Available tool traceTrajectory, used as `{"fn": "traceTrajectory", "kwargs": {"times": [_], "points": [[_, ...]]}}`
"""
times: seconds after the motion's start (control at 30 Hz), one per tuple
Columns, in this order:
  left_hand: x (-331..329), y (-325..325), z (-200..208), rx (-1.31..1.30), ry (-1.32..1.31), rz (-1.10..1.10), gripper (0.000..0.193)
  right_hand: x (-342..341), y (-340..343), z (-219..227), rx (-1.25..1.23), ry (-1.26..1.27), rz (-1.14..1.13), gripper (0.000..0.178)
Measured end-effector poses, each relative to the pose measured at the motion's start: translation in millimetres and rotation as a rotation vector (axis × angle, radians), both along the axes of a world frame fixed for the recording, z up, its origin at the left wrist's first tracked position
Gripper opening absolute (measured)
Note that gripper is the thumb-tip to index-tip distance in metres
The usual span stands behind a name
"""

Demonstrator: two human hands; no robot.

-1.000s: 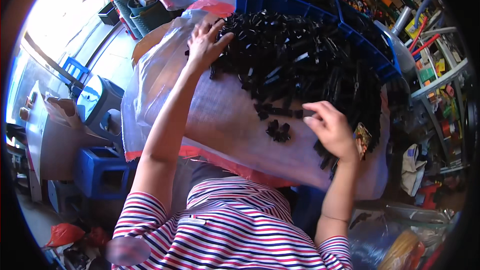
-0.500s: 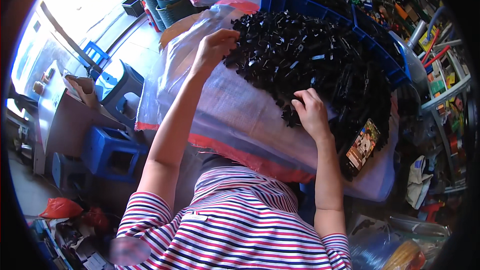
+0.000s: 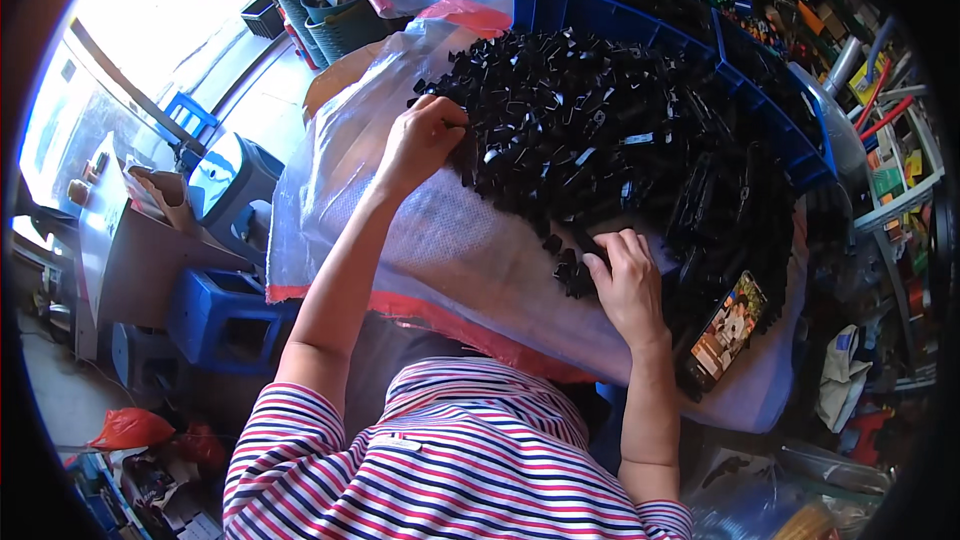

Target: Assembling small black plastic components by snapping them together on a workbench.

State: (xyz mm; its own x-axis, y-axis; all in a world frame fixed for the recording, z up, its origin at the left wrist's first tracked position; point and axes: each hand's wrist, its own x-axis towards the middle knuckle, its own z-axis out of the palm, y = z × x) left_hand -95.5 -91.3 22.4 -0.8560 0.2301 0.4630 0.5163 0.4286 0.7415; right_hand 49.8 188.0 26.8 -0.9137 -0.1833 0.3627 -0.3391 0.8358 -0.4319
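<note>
A broad heap of small black plastic pieces (image 3: 560, 110) lies on a pale woven plastic sheet (image 3: 440, 230) with red edges. At the heap's left edge is my left hand (image 3: 425, 140), its fingers curled closed; what they hold, if anything, is hidden. My right hand (image 3: 630, 285) is closed at the near edge of the heap, thumb and fingertips on a dark, longish black plastic piece (image 3: 583, 237). A few loose black pieces (image 3: 572, 275) lie just left of that hand's thumb. Right of my right hand, a phone (image 3: 727, 335) with a lit screen leans against the heap.
Blue bins (image 3: 610, 15) filled with black parts border the heap's far side. Shelves of colourful small goods (image 3: 890, 180) stand at the right. Blue stools (image 3: 225, 315) and a table (image 3: 105, 225) are at the left. A green basket (image 3: 340, 30) stands beyond the sheet.
Both hands have come a little nearer to me, though the view has also shifted. A dark piece now shows at my right fingertips, and a pale gap shows in the heap beside that hand.
</note>
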Motion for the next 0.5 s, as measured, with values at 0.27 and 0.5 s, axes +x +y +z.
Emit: {"fn": "traceTrajectory", "kwargs": {"times": [0.27, 0.5], "points": [[6, 1, -15, -0.428, 0.180, 0.170, 0.019, 1, 0, 3, -0.043, 0.003, 0.003, 0.016], [12, 9, -5, -0.043, 0.062, 0.105, 0.015, -1, 3, 2, -0.275, 0.038, 0.001, 0.021]]}}
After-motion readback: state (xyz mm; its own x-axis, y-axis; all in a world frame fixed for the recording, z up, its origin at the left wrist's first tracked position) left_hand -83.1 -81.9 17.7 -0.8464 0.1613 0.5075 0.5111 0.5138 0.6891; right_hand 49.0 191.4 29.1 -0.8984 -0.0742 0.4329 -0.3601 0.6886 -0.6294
